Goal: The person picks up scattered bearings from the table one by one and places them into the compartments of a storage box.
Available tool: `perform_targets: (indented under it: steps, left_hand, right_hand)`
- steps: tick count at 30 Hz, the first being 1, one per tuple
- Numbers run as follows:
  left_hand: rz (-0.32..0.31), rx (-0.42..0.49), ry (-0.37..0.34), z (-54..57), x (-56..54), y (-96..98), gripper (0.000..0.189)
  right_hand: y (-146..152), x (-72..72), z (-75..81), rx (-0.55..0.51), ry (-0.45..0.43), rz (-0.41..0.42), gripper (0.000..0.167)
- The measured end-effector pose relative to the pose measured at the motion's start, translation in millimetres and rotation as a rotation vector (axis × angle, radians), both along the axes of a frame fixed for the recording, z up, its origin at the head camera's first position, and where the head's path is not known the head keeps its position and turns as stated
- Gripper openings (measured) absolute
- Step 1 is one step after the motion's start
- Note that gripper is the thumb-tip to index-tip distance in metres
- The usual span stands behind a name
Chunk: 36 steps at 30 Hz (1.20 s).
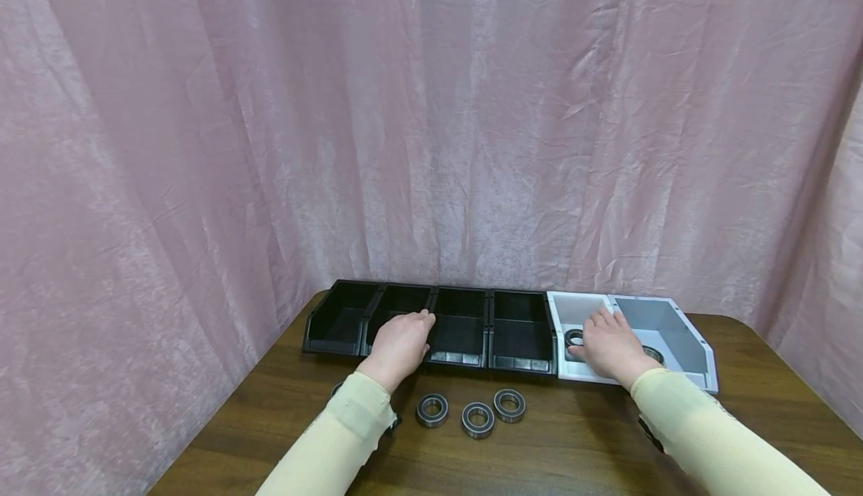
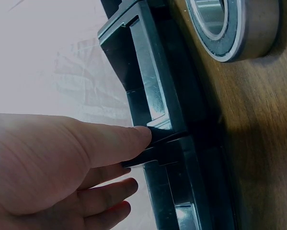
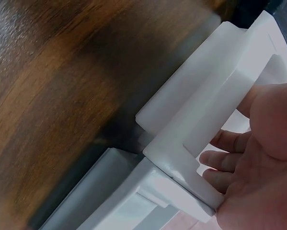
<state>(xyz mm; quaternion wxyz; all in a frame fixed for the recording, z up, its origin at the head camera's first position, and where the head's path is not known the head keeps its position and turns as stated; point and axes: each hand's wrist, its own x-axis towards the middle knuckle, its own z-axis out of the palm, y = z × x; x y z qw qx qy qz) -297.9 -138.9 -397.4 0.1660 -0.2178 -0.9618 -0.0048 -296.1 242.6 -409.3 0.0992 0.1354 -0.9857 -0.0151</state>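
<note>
Left hand (image 1: 401, 340) is loose at black bins (image 1: 460, 330), right hand (image 1: 612, 346) loose in a white bin (image 1: 585, 372) near a dark-banded ring (image 1: 568, 337).

Black bins (image 1: 460, 331), wood-grained brown table (image 1: 566, 443)

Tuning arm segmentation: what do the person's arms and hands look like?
Left hand and right hand are ungloved, no rings visible. Left sleeve and right sleeve are long, pale yellow, ending in snug cuffs at the wrists. A small dark piece shows under each sleeve; mostly hidden, can't identify.
</note>
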Motion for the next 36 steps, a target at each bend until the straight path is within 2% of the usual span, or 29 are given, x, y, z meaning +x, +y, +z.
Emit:
perform_targets:
  steps: [7,16,20,25,30,36]
  left_hand:
    - [-0.004,0.002,0.005,-0.3,0.0,-0.1,0.050]
    - [-0.007,0.002,0.012,0.4,0.6,-0.5,0.050]
    - [-0.008,-0.001,0.014,0.2,0.4,-0.2,0.050]
    - [-0.010,-0.005,0.015,-0.5,0.9,0.2,0.050]
    - [-0.008,-0.006,0.012,0.4,0.8,0.4,0.051]
    - [0.001,0.001,0.001,1.5,1.5,0.7,0.051]
  right_hand:
    - [-5.9,4.9,8.9,0.039,-0.023,-0.021,0.059]
    - [-6.4,-1.4,5.2,0.070,-0.059,-0.027,0.053]
    - [-6.7,-5.7,5.2,0.073,-0.103,-0.042,0.053]
    - [-2.9,-15.4,-2.7,0.094,-0.142,-0.054,0.053]
    - [3.4,-26.8,-15.0,0.101,-0.149,-0.056,0.056]
    - [6.0,-34.1,-21.1,0.100,-0.155,-0.050,0.053]
